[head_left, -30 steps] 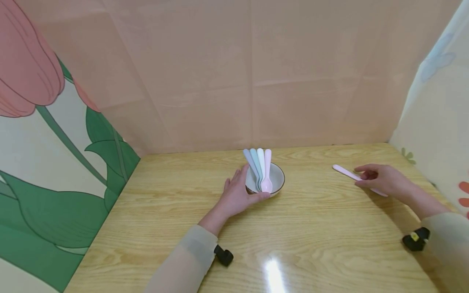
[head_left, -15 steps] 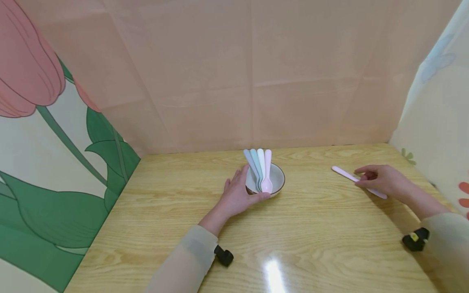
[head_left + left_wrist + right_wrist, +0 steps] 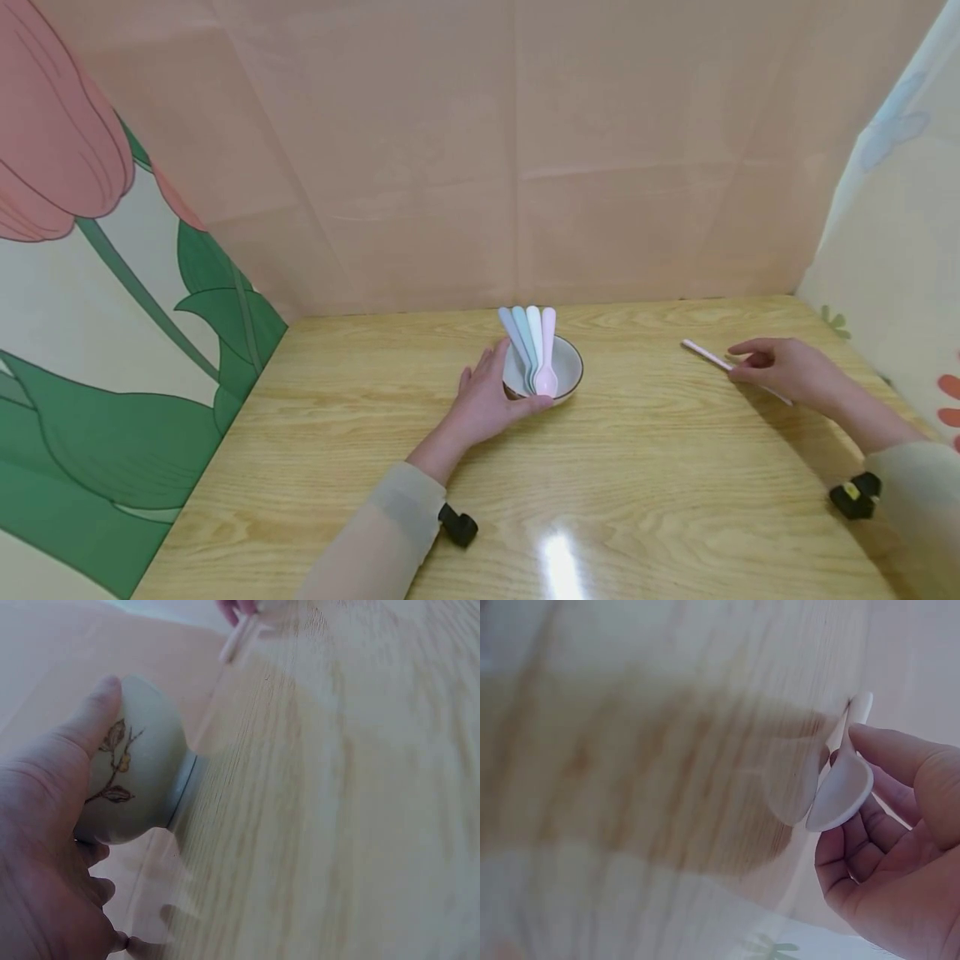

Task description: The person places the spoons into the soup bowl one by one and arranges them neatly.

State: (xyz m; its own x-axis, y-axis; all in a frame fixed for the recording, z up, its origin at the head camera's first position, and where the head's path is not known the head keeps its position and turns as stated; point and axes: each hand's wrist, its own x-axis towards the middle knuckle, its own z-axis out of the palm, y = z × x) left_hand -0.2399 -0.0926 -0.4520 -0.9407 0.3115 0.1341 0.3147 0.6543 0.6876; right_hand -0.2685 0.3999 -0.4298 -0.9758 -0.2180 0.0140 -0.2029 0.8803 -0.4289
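Observation:
My left hand [image 3: 483, 402] grips a small white bowl [image 3: 572, 367] with a dark rim, thumb along the near rim and fingers round its left side. Several spoons lean in the bowl, handles up and away: lavender, blue-green, white, and a pink spoon [image 3: 547, 380] on the right. A brown leaf sprig decorates the bowl [image 3: 150, 761] in the left wrist view. Over at the right, my right hand [image 3: 798, 371] pinches another pale pink spoon [image 3: 703, 353] between thumb and fingers. In the right wrist view this spoon [image 3: 844, 793] stands tilted on edge, its bowl end right at the tabletop.
A shiny wood-grain table [image 3: 630, 483] lies under both hands. Behind it hangs a pinkish-beige sheet [image 3: 517, 167]; a tulip-printed panel [image 3: 135, 375] borders the left, and a pale flower-printed panel [image 3: 900, 275] the right.
The pink spoon in my right hand has turned from lying flatter to its edge, showing thinner now. The right hand shifts very slightly; the left hand and bowl stay put.

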